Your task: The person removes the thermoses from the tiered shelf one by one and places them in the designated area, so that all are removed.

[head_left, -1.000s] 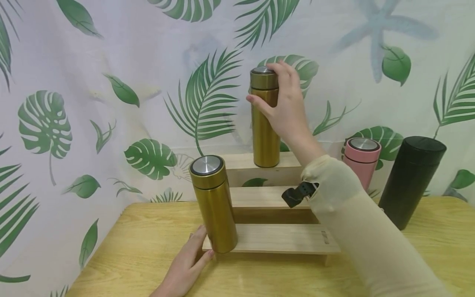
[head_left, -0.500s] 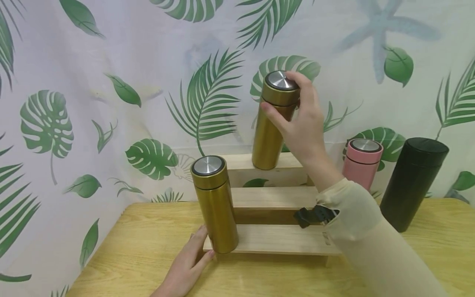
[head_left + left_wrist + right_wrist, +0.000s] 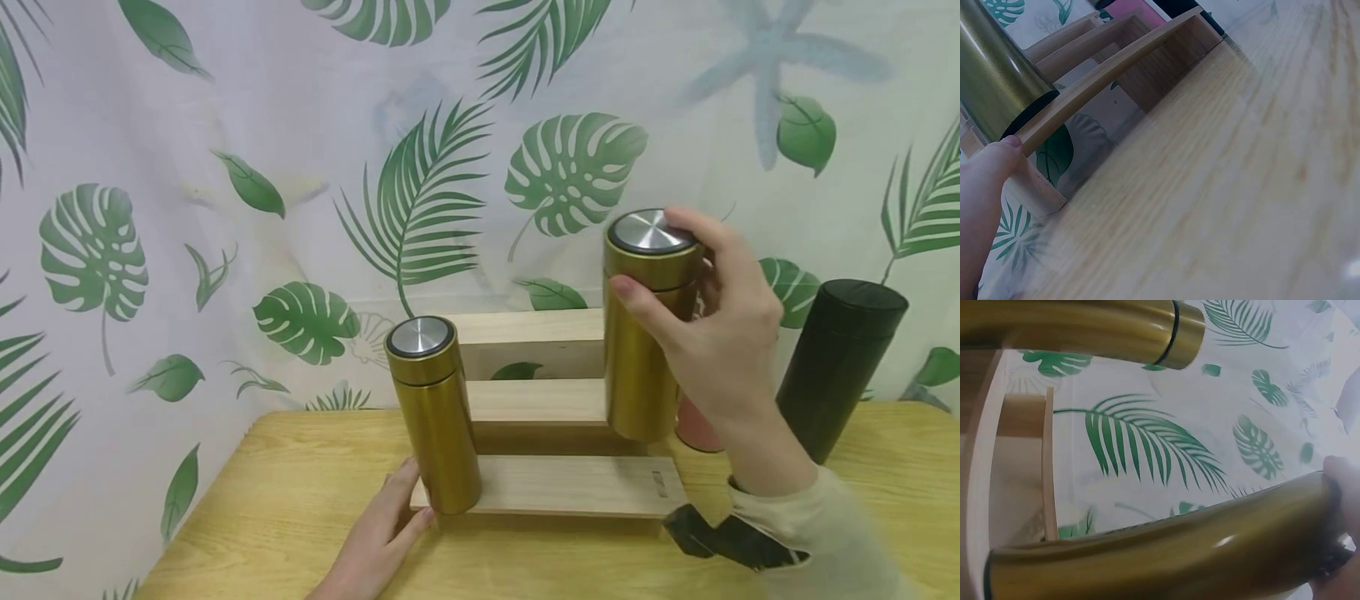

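My right hand (image 3: 723, 333) grips a gold thermos (image 3: 645, 358) near its lid, thumb on the near side and a finger on the steel top. The thermos is upright, in front of the right part of a three-tier wooden display rack (image 3: 570, 487). In the right wrist view this gold thermos (image 3: 1166, 550) runs along the bottom. A second gold thermos (image 3: 438, 425) stands at the left end of the lowest tier. Beside its base, my left hand (image 3: 378, 529) holds that end of the rack. The left wrist view shows the thumb at the board's front edge; the other fingers are hidden there.
A black flask (image 3: 840, 367) stands on the wood-grain table (image 3: 255, 517) at the right. Left of it, a pink thermos (image 3: 697, 425) is mostly hidden behind my right hand and the held thermos. A leaf-print cloth (image 3: 300, 125) hangs behind the table.
My right hand has lifted the gold thermos off the top tier and brought it right, down and nearer. It now covers most of the pink thermos. The left hand stays in place.
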A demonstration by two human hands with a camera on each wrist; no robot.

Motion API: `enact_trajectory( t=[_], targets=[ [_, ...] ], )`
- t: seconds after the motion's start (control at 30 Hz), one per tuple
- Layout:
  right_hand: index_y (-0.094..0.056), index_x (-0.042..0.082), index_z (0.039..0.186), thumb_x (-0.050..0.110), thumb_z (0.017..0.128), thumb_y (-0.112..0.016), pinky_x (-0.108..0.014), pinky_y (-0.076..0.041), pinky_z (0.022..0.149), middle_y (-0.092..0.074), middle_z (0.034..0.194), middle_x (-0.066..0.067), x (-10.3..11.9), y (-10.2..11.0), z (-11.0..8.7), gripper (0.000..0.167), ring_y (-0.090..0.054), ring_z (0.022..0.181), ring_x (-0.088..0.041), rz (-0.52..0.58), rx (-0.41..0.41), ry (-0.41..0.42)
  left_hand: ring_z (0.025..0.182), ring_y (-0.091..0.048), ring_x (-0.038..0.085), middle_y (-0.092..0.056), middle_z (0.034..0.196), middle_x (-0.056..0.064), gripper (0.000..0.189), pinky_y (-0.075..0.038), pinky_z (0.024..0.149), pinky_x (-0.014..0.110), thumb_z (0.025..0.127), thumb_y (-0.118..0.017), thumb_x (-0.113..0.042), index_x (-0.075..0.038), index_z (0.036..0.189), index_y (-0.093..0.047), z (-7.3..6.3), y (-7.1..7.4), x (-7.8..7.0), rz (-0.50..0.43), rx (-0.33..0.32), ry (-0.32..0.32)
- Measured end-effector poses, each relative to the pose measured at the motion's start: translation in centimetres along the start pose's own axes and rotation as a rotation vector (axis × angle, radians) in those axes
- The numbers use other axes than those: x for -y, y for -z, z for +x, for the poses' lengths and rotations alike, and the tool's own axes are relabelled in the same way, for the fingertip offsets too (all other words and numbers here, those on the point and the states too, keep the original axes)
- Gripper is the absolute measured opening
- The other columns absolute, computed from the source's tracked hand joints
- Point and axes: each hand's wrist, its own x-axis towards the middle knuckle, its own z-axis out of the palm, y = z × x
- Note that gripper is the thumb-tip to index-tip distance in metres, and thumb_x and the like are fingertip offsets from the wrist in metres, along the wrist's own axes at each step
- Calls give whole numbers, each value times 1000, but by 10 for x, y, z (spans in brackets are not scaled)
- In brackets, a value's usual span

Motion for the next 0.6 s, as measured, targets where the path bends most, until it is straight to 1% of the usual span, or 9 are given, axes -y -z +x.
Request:
enact_trajectory(
  t=[0.07,0.1,0.13,0.23,0.3,0.4,0.43,0.5,0.6],
  targets=[
    [-58,9,130,9,73,-83,-9,-43,66,-61,119,-2,-2,17,-7,62,-55,88,-8,-30,-7,-31,141,-23,18,-25,154,-6,63,-15,115,48,98,-53,-36,-29,153,-22,0,0,-1,-5,-3,-7],
    [-58,7,129,6,72,-83,-11,-42,64,-61,119,-2,-4,25,-10,63,-55,88,-9,-23,-10,-48,141,-24,19,-25,154,-6,63,-15,115,48,98,-53,-36,-29,153,-22,0,-1,-1,-7,-5,-11],
    [-58,6,129,3,71,-83,-11,-42,65,-61,118,-1,-6,33,-13,63,-55,87,-9,-23,-12,-65,141,-25,20,-26,154,-5,63,-16,115,49,98,-53,-35,-27,153,-23,0,0,-1,-3,-10,-17],
    [-59,2,127,-1,69,-83,-8,-45,74,-61,118,1,-15,52,-20,64,-57,93,-7,-35,-22,-105,140,-26,21,-27,154,-3,63,-17,114,49,98,-54,-35,-26,153,-24,-1,0,-1,6,-16,-19],
    [-59,3,127,-4,67,-83,-7,-44,79,-60,117,4,-21,64,-24,65,-57,96,-5,-85,-12,-142,140,-26,20,-27,153,-3,63,-17,114,49,98,-54,-35,-25,153,-24,-1,0,-2,8,-17,-16],
    [-59,9,128,-7,67,-82,-6,-42,72,-59,115,9,-31,82,-31,67,-55,89,-2,-170,13,-200,140,-26,20,-27,153,-2,63,-16,114,49,98,-53,-34,-24,153,-24,-1,-1,-2,5,-17,-17],
    [-59,9,128,-8,67,-81,-6,-42,71,-58,115,10,-35,87,-33,68,-55,88,-2,-189,21,-206,140,-26,20,-27,153,-2,63,-16,114,48,98,-53,-35,-24,153,-24,0,-1,-2,6,-16,-16],
    [-58,9,129,-11,68,-79,-7,-42,73,-56,116,10,-43,97,-36,67,-54,89,-2,-196,29,-224,140,-25,19,-27,154,-2,63,-16,114,47,98,-53,-35,-25,153,-23,0,0,-2,6,-14,-17],
    [-56,5,129,-14,69,-76,-7,-41,78,-53,118,12,-56,109,-42,65,-53,96,-3,-176,27,-234,141,-24,18,-26,154,-2,63,-15,115,45,99,-52,-36,-27,153,-22,0,0,-1,2,-6,-11]
  ],
)
